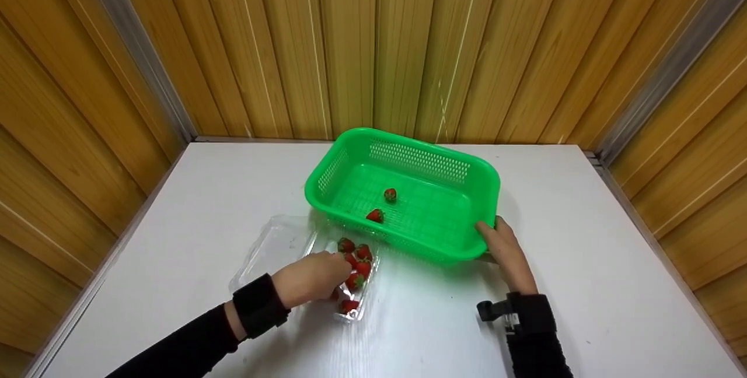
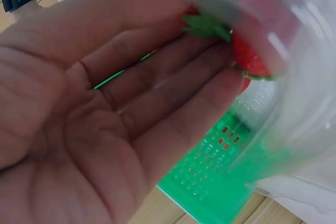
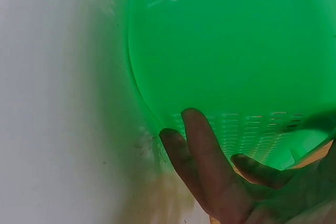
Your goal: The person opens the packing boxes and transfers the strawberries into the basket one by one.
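Note:
My left hand reaches into a clear plastic box of strawberries. In the left wrist view, its thumb and fingers come together on a strawberry with green leaves, partly hidden behind the fingers and the clear plastic. My right hand grips the near right corner of a green plastic basket, thumb over the rim. From the right wrist view, the fingers spread along the basket's outer wall. Inside the basket lie two strawberries, one near the middle and one by the near wall.
The box's clear lid lies folded back to the left, partly under the left forearm's side. Everything stands on a white table, with wood-patterned walls behind and at both sides.

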Demonstrator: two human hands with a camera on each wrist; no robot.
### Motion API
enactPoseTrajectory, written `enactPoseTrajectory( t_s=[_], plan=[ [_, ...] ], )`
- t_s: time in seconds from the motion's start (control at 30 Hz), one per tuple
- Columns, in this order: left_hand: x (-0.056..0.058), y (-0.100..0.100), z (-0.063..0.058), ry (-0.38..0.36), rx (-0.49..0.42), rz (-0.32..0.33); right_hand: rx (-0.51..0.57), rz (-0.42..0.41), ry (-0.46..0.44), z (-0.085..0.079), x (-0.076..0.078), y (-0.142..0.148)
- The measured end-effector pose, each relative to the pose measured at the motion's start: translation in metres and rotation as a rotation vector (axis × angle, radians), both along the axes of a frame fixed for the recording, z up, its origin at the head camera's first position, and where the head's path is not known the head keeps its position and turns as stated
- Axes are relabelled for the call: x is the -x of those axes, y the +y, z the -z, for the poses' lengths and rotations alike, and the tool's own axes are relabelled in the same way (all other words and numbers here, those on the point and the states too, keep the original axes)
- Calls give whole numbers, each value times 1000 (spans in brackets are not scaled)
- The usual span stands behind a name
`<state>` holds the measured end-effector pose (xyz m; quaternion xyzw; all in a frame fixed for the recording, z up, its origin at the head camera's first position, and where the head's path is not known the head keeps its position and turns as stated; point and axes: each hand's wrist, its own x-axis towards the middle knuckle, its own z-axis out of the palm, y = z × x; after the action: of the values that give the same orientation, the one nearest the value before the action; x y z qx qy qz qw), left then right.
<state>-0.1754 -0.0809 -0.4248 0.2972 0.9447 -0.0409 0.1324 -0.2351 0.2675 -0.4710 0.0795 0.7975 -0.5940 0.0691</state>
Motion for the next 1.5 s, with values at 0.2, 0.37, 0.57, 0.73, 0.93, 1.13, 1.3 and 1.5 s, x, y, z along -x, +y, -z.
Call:
enactPoseTrajectory(
  t_s=[0.2,0.37,0.57,0.73,0.93,1.13,1.3,1.5],
  plan=[
    [5,-7,3,19,-181,13,1,0,1,0,0,-1],
    [8,-11,0,0,-281,19,11,-6,-6,0,1,0],
    [9,-14,-4,-65,-322,-30,32,-6,-19,1,1,1],
    [9,-15,-12,-60,-359,-34,31,-5,-22,2,2,3],
    [10,-11,-18,-17,-410,-21,23,-3,-18,2,0,3],
    [13,-3,-23,-7,-445,-58,13,-3,-10,2,0,3],
    [17,4,-31,-8,-486,-64,18,-5,0,3,0,2],
    [25,12,-42,26,-513,-62,37,-10,3,0,-1,1]
  ],
)
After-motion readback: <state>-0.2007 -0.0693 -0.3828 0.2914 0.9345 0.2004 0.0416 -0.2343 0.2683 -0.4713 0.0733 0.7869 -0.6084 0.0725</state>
